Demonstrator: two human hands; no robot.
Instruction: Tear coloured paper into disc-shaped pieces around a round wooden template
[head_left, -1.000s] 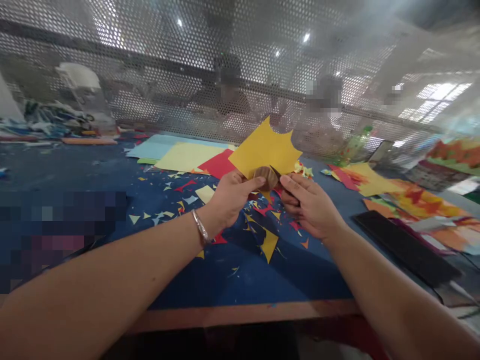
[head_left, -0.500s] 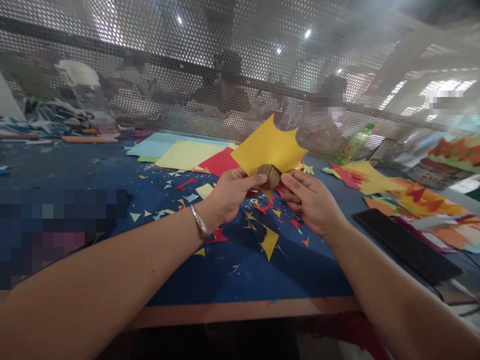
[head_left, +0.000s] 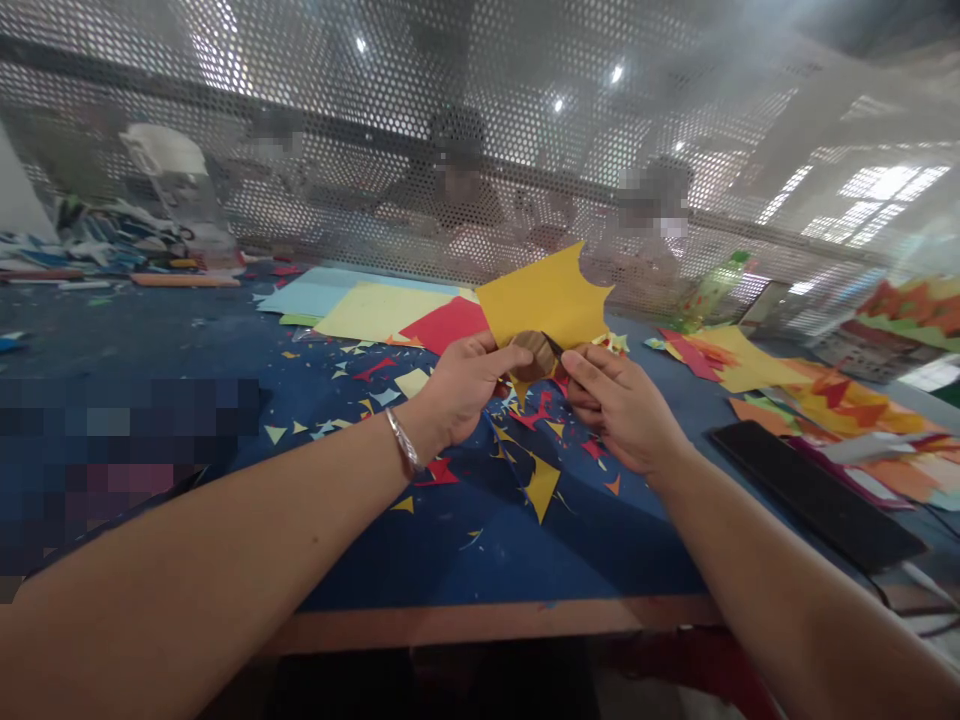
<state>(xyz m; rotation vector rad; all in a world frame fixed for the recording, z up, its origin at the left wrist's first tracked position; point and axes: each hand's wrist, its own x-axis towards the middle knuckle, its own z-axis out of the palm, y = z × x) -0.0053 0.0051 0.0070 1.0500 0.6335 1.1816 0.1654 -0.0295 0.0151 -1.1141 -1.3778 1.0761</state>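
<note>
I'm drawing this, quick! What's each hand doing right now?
Left hand: closed, holding the yellow paper and a round brown piece.
Right hand: pinched closed on a thin dark thing; too small to tell what.

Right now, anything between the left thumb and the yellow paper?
Yes: the disc, in front of the lower part of the paper, under the thumb of the left hand. I see nothing else between.

Silver bangle (head_left: pixel 403 442) around left wrist, bare forearms (head_left: pixel 255 548), sleeveless below elbows
</note>
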